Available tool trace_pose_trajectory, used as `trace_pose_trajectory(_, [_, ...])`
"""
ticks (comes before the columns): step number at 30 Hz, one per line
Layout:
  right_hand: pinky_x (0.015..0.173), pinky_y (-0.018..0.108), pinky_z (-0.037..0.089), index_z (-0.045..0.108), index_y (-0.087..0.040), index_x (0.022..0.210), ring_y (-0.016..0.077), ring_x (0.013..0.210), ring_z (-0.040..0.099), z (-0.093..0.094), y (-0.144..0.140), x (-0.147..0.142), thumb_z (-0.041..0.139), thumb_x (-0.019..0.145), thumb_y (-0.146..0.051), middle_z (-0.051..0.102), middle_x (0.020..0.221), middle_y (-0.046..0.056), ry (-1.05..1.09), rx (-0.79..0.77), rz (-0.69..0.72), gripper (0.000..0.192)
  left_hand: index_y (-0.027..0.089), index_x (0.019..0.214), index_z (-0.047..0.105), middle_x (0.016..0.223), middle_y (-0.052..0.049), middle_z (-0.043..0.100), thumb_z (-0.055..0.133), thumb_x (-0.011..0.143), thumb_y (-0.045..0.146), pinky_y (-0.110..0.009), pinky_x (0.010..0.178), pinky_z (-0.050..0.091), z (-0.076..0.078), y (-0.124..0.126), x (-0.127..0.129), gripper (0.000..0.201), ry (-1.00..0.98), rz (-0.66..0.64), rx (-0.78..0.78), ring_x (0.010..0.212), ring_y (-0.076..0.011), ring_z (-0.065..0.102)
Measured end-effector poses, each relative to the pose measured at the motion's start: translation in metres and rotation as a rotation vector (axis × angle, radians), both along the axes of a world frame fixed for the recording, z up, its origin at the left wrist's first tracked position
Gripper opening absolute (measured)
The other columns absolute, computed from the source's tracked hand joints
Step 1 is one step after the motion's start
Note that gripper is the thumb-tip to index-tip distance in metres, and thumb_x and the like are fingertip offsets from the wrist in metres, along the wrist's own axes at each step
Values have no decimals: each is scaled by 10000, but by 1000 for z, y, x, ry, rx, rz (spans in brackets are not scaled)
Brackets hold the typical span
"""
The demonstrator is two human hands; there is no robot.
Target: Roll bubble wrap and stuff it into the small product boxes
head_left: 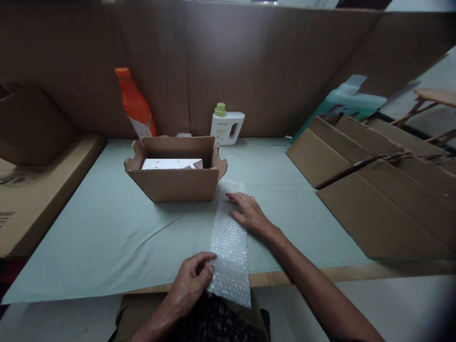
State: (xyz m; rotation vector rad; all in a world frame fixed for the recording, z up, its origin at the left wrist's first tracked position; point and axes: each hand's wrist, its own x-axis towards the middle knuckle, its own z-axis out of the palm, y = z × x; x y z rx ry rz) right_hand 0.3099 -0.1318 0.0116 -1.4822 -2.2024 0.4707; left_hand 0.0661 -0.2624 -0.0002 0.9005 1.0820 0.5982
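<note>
A long, narrow strip of clear bubble wrap (231, 242) lies lengthwise on the table, its near end hanging past the front edge. At its lower left edge, my left hand (190, 282) is closed, with thumb and forefinger at the border of the strip. My right hand (251, 214) rests on the upper part of the strip, fingers stretched and apart, holding nothing. Just beyond and to the left stands an open cardboard box (178, 186) with a white box (171, 164) inside; most of that inner box is hidden by the front wall.
Behind the cardboard box stand an orange bottle (137, 102) and a white jug with a green cap (227, 127). A teal jug (351, 102) leans at the back right behind several cardboard boxes (384, 209). Flat cardboard (42, 190) lies left. A tall cardboard wall (228, 61) closes the back.
</note>
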Motion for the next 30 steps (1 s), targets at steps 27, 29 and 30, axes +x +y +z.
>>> trace_pose_trajectory(27, [747,324,536,690,-215,859,194,822,656,8,-119,-10,520,970,-293,710,861,39,417,-243,-79,217,245,1479,414,1419,-122,519,558,774,126,-519,1115,393,14,30,-27,729,364,-194,821,1329,-288,453])
trace_pose_trajectory(29, [702,311,537,678,-208,827,191,786,646,11,-114,-9,540,956,-308,684,826,29,439,-327,-112,214,253,1548,291,1438,-134,495,577,786,138,-538,1120,389,11,38,-17,822,342,-281,853,1334,-291,447])
trace_pose_trajectory(30, [689,310,539,672,-206,814,189,768,643,11,-113,-9,544,952,-308,676,810,25,443,-347,-123,214,252,1566,247,1429,-140,498,588,792,151,-539,1111,398,9,42,-13,852,339,-306,857,1321,-293,457])
